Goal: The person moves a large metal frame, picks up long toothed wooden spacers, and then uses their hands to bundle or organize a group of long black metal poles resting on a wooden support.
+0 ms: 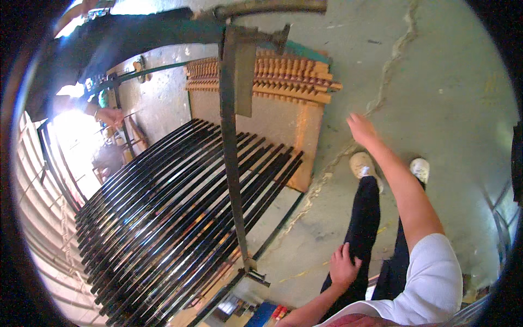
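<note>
My right hand (362, 131) reaches forward over the floor, its fingers slightly apart and nothing visible in them. Closer to my body, my left hand (344, 265) rests by my dark trouser leg with its fingers loosely spread, also holding nothing that I can see. Left of both hands lies a wide row of long, glossy black bars (185, 201), side by side on a rack. Beyond their far ends is a board (278, 117) bearing a row of turned wooden spindles (283, 69). Neither hand touches the bars or the spindles.
A dark metal post (229, 141) crosses over the bars. At the upper left is another person in dark clothing, with a hand (110, 117) near a metal frame. Below the post lies a blue item (261, 315). A rough crack (389, 65) runs along the grey floor.
</note>
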### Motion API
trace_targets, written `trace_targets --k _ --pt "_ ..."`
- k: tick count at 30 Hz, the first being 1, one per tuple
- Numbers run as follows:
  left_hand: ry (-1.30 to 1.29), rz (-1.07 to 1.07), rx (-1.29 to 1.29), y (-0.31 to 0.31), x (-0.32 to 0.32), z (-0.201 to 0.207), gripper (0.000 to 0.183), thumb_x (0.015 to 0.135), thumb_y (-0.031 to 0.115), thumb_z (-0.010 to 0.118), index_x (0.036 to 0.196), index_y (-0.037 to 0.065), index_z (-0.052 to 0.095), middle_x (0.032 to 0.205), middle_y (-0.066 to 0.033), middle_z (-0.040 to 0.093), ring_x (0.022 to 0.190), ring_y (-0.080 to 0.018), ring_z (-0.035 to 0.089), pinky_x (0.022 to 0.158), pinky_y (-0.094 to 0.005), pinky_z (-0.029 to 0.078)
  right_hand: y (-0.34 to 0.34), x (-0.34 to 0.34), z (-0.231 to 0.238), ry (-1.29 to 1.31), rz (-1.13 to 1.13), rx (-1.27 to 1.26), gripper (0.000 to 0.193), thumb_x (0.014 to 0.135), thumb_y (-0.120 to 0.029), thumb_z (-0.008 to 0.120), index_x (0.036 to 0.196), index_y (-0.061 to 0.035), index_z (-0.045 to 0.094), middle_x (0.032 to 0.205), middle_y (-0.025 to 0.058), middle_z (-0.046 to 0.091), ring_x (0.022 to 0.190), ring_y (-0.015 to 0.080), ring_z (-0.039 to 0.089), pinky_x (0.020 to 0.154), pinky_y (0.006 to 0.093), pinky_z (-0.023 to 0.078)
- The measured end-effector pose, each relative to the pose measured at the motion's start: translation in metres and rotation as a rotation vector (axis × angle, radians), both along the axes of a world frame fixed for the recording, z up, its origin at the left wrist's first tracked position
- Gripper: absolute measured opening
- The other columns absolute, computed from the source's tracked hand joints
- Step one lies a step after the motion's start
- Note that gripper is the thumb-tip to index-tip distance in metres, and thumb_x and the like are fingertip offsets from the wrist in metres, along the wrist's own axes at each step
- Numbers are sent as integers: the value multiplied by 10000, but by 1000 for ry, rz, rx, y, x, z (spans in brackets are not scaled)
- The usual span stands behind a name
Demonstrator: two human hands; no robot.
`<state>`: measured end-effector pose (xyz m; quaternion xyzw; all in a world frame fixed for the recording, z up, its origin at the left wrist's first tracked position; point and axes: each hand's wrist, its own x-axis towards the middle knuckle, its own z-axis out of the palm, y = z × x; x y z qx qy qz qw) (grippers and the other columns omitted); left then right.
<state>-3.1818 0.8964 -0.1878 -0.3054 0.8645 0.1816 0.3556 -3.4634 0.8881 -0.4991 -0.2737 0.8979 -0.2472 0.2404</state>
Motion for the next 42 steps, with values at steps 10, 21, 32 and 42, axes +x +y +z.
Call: trace_targets --k 10,21,32,42 --pt "-76 -174 -30 16 20 -5 516 673 244 563 1116 28 410 1014 -178 467 906 -343 473 781 -420 407 393 172 189 -816 -72 831 165 704 -136 552 822 -56 635 884 158 606 817 288 590 680 396 479" --pt "-133 -397 454 17 1 25 370 748 245 570 1069 73 510 910 -168 593 815 -287 580 706 -344 468 407 127 365 -399 -761 122 179 722 -175 480 848 -91 575 809 124 605 758 311 578 647 418 454" --pt "366 -215 544 41 -118 142 228 729 116 612 934 20 579 860 -84 608 748 -183 588 620 -275 460 434 166 418 -505 -617 219 203 714 -148 466 784 -29 614 801 178 610 748 354 588 629 441 469" --pt "255 318 473 -15 -11 137 261 731 136 562 967 29 588 770 -104 621 614 -174 595 567 -309 477 483 117 444 -398 -348 279 222 778 -208 461 872 -56 592 728 132 605 615 237 587 569 377 467"
